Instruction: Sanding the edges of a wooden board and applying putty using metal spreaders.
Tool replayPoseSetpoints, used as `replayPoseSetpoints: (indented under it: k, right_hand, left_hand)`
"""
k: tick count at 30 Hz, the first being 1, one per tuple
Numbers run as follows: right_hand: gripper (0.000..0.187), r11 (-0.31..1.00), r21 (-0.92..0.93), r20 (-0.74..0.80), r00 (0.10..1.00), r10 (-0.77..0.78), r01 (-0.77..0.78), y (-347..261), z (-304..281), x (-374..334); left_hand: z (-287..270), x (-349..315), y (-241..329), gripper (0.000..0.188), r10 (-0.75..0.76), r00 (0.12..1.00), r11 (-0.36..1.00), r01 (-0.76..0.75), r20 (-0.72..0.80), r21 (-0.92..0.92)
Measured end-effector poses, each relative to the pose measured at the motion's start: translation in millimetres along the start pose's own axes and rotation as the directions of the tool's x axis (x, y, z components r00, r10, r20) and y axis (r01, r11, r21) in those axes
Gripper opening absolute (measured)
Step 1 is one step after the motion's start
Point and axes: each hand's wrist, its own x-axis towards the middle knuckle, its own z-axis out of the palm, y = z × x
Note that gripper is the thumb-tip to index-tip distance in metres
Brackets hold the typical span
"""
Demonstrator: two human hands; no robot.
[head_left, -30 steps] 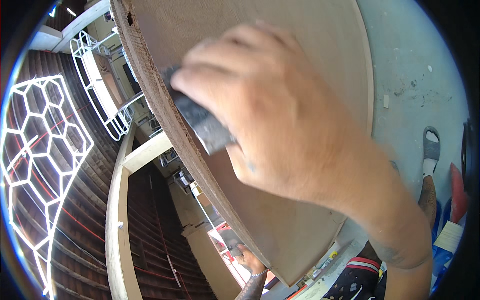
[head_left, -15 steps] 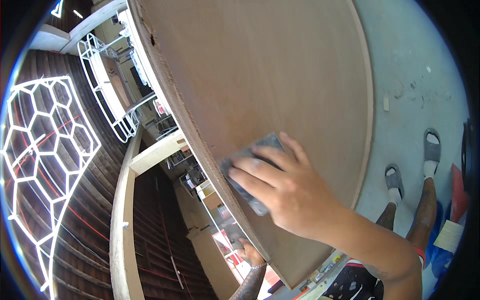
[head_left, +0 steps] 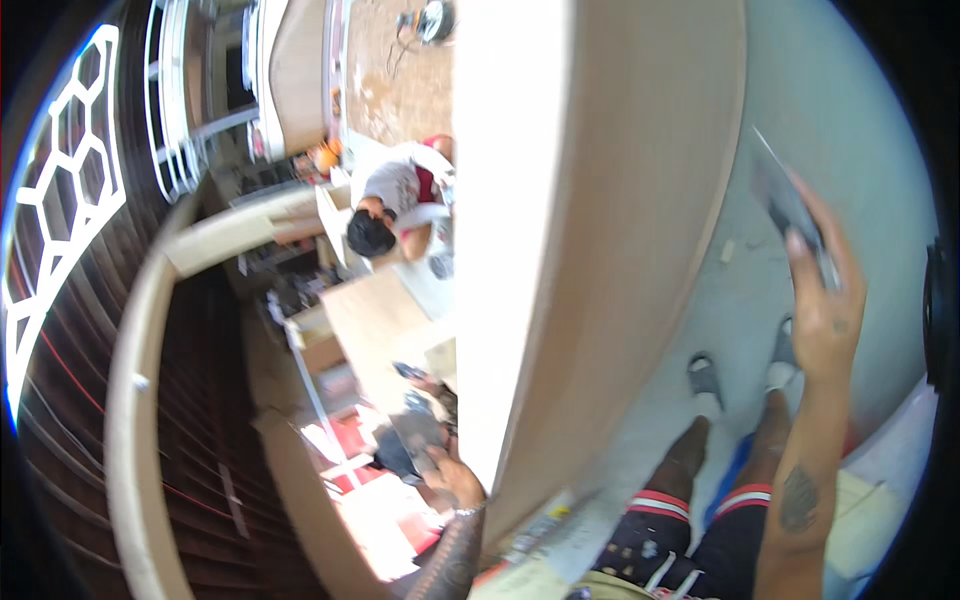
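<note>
A large brown wooden panel (head_left: 640,150) stands in front of me, one bright edge facing left and its right border curved. To the right of the panel, apart from it, my right hand (head_left: 828,305) is closed round a thin, flat grey rectangular scraper (head_left: 790,215), tilted and blurred by motion. On the other side, beside the panel's lower left edge, my left hand (head_left: 455,482) grips a grey flat plate (head_left: 420,432). Its fingers are partly blurred, and what lies on the plate cannot be made out.
Beyond the panel a person in a white shirt (head_left: 392,185) bends low. A corded power tool (head_left: 430,22) lies on a brown surface. A pale wooden beam (head_left: 135,330) arches at left, near a lit honeycomb lamp (head_left: 75,140). My sandalled feet (head_left: 705,375) stand on the grey-green floor.
My right hand has lifted the scraper off the panel's face and swung right. The view has shifted, so the panel appears more edge-on and the other person shows.
</note>
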Motion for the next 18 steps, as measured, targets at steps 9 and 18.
replayPoseSetpoints:
  k: [9,18]
  right_hand:
    - [0.048,0.985,-0.169,0.092,0.994,0.053,-0.036,-132,-37,-110]
    - [0.051,0.645,0.355,0.805,0.572,0.157,-0.677,-176,122,-9]
  left_hand:
    - [15,-35,22,0.041,-0.13,0.99,0.972,0.118,-0.048,-0.205]
    - [39,-52,30,0.051,-0.07,0.986,0.966,0.029,-0.152,-0.257]
